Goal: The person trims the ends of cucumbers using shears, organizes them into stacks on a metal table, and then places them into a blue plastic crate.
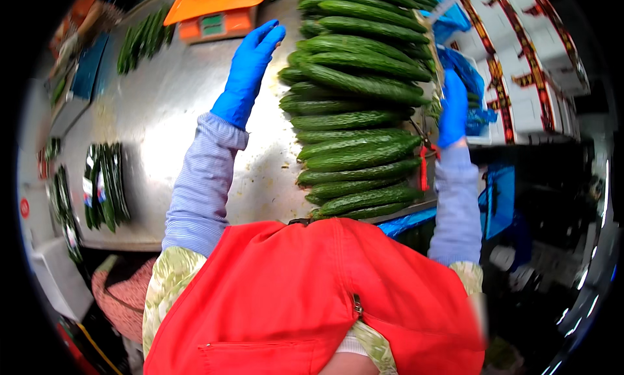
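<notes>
My left hand (248, 72), in a blue glove, is raised over the steel table just below an orange scale (214, 21). Its fingers are slightly bent and a little apart, with nothing visible in them. A long pile of green cucumbers (360, 150) lies crosswise in front of me, to the right of that hand. My right hand (453, 106), also gloved in blue, is blurred beside the pile's right end; whether it grips anything is unclear. Scissors with red handles (431, 151) lie near its wrist, a red strip (423, 169) hanging by them.
Bundled cucumbers with labels (105, 184) lie at the table's left. More cucumbers (144, 41) sit farther back, near another person's arm (87, 23). White boxes with patterned tape (526, 82) are stacked at right, beside a blue-lined crate (470, 94). The steel table (161, 116) has a front edge.
</notes>
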### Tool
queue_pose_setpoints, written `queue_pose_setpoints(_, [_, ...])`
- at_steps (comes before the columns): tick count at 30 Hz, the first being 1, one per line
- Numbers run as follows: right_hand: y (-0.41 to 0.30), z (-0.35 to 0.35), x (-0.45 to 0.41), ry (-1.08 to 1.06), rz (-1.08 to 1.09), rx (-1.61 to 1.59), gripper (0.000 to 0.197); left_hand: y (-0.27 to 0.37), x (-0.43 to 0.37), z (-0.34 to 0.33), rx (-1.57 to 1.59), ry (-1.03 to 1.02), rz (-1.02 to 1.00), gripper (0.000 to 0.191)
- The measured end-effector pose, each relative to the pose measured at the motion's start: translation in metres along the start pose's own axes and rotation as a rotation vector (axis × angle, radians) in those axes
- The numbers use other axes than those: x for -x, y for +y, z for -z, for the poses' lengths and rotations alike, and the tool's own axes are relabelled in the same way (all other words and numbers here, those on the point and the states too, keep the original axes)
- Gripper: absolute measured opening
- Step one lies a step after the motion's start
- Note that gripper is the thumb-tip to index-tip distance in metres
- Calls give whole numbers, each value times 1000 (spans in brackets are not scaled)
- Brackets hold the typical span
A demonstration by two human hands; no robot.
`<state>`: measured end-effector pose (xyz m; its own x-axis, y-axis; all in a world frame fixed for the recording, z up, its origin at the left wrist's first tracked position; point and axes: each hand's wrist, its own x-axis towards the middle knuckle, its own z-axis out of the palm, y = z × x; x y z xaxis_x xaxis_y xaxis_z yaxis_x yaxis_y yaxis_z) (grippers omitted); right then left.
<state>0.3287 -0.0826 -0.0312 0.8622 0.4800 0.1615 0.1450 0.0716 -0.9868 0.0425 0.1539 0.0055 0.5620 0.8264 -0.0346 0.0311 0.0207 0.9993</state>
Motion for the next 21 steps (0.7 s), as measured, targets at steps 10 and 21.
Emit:
queue_pose_setpoints(10, [-15, 52, 128, -67, -255, 310, 42, -126, 168, 24, 331, -178, 477, 39])
queue_pose_setpoints(21, [-18, 40, 159, -108, -63, 418, 41, -145, 161, -17, -59, -284, 195, 39])
